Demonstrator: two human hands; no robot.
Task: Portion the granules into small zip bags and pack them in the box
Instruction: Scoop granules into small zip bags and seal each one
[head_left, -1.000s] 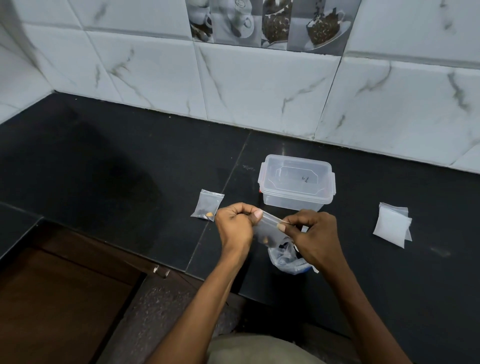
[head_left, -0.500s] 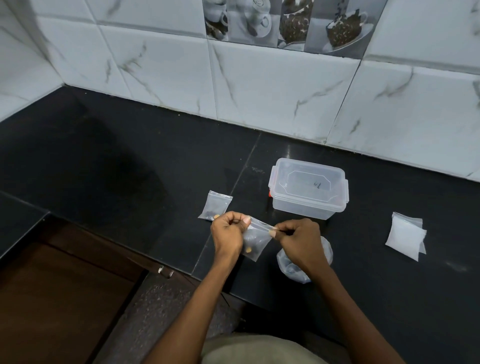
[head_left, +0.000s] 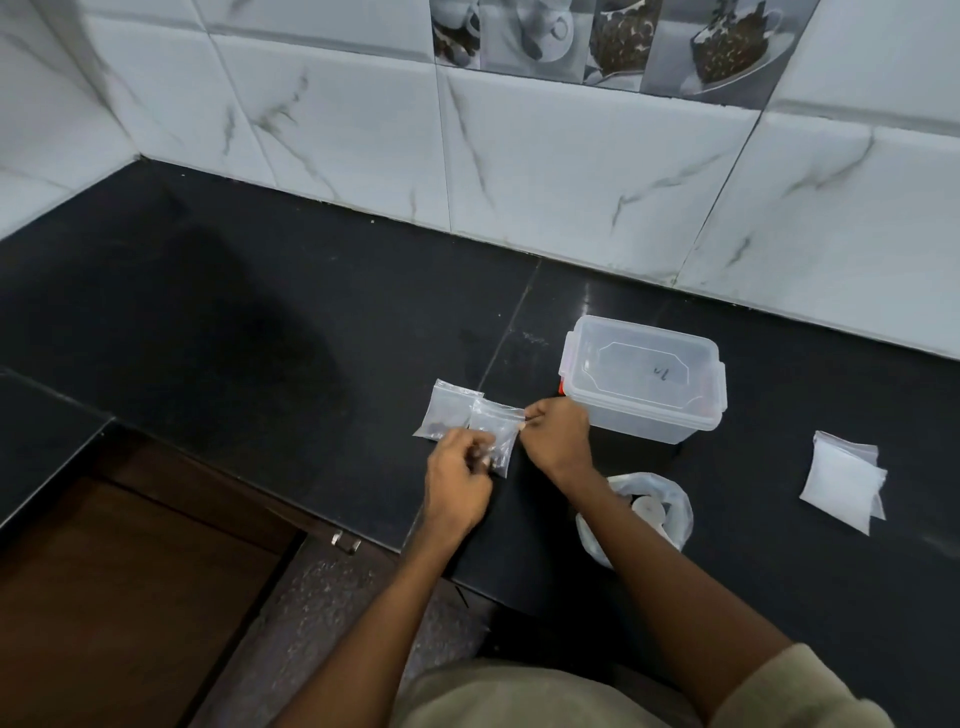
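Black counter (head_left: 260, 322) under marbled tiles (head_left: 571, 197); both hands (head_left: 457, 480) (head_left: 558, 436) pinching one small zip bag (head_left: 496, 428).

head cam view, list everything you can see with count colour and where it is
box: 1, clear plastic, lid on, on the counter near the wall
held zip bag: 1, clear, between both hands
filled zip bag: 1, clear, flat on the counter behind the held one
empty zip bags: small stack, whitish, on the counter at far right
supply bag: 1, clear plastic, open, on the counter partly under the right forearm
counter: 1, black
wall tiles: white marble look, behind the counter
left hand: holds the bag's lower part
right hand: pinches the bag's top corner
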